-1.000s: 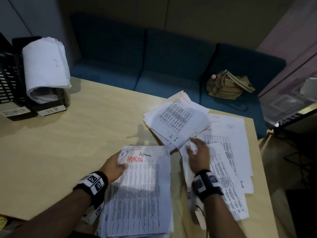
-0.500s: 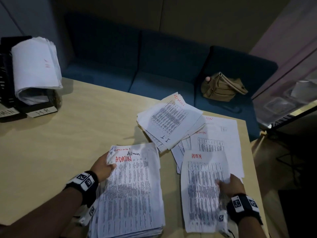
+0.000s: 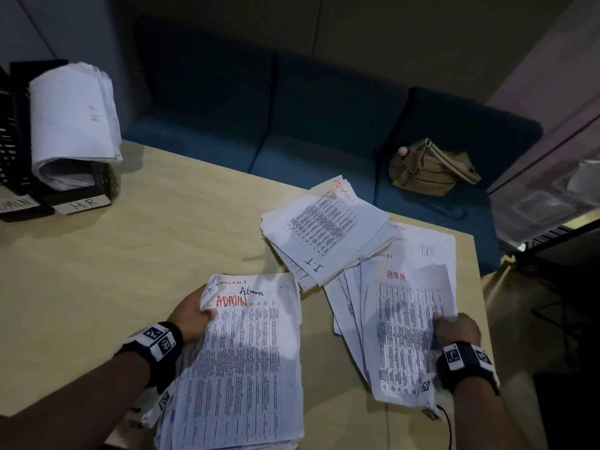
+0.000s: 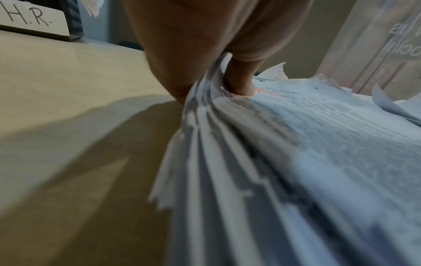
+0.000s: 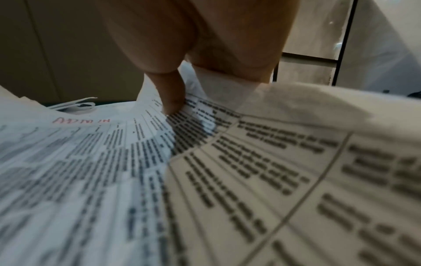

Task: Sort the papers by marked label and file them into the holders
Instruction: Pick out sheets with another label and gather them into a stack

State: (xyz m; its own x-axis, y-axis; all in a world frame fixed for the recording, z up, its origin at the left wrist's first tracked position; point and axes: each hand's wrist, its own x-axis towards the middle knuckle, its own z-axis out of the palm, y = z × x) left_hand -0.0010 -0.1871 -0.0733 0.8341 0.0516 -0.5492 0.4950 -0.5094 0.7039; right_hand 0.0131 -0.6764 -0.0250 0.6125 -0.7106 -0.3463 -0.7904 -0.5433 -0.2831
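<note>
A thick ADMIN stack [image 3: 240, 362] of printed sheets is lifted at the near edge of the table; my left hand [image 3: 194, 315] grips its top left corner, thumb on top [image 4: 239, 82]. My right hand [image 3: 456, 329] pinches the right edge of a single sheet marked ADMIN [image 3: 406, 332], thumb pressing the print [image 5: 170, 100]. That sheet lies over loose papers [image 3: 418, 254]. A skewed pile topped by an I.T sheet [image 3: 324, 235] lies behind them. Black holders [image 3: 19, 151] stand at the far left, one tagged HR [image 3: 81, 203] and stuffed with curled papers [image 3: 71, 121].
The wooden table [image 3: 130, 254] ends close on the right, by my right wrist. A blue sofa [image 3: 292, 125] runs behind it with a tan bag [image 3: 431, 170] on the seat. A glass partition [image 3: 552, 157] stands at the right.
My right hand drew back from the loose papers toward me and to the right, taking hold of the single ADMIN sheet. The left hand kept its grip on the stack.
</note>
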